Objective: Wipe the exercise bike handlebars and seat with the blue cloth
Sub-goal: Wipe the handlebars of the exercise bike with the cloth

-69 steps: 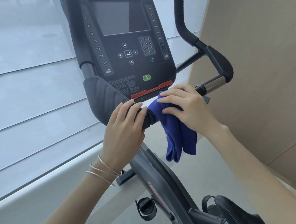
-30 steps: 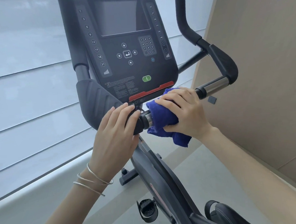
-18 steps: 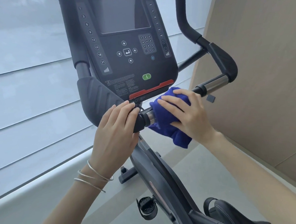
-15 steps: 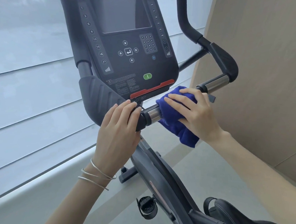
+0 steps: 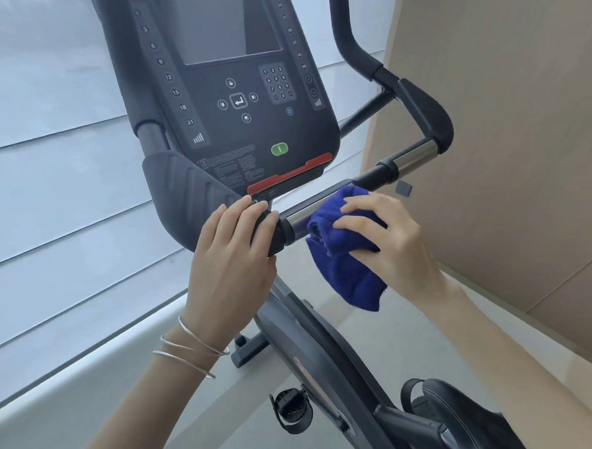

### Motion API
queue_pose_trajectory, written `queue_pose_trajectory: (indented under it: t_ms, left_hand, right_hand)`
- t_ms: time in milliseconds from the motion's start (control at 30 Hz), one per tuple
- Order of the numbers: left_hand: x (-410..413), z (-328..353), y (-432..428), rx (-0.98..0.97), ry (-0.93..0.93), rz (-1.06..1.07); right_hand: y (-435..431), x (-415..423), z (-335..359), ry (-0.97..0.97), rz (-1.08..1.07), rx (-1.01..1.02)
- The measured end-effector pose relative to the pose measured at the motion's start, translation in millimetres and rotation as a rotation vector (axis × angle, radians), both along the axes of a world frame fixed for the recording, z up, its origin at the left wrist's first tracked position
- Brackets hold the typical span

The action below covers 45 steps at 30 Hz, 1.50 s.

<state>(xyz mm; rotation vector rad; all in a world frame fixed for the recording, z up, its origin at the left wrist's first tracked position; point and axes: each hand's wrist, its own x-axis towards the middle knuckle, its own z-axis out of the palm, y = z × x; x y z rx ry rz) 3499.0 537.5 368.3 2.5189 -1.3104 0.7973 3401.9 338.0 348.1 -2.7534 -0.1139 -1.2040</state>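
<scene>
Head view shows one blue cloth (image 5: 344, 256) bunched over the horizontal handlebar (image 5: 371, 181), just below the console (image 5: 232, 90). One right hand (image 5: 388, 240) presses the cloth onto the bar with fingers spread across it, and the cloth's loose end hangs beneath. One left hand (image 5: 234, 258) wraps around the black grip section directly under the console's red strip, just beside the cloth; three thin silver bangles (image 5: 188, 350) circle its wrist. Two chrome sections show on the bar, one on each side of the cloth. Well below the console, one pedal (image 5: 292, 410) is visible.
</scene>
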Motion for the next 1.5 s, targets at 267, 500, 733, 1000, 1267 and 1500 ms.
queue_pose_trajectory:
  t_ms: [267,500,733,1000,1267,1500]
  left_hand:
    - [4,-3,4,-0.017,-0.028,-0.045]
    - [7,-4,6,0.002,-0.05,-0.057]
    - [7,-4,6,0.029,-0.042,-0.042]
    - [1,-4,1,0.005,-0.032,-0.008]
    - [-1,-3,-3,-0.016,-0.055,0.007]
    - [-2,-7,-7,-0.005,-0.036,0.049]
  right_hand:
    - [23,0,-31,-0.102,-0.003,-0.02]
    - [44,23,-45,-0.133,-0.017,0.088]
    - [21,31,-49,-0.331,-0.123,0.114]
    - [7,27,-36,-0.232,-0.085,0.198]
    - [11,29,-29,-0.149,0.075,0.094]
    - [-39,25,-38,-0.161,-0.08,0.312]
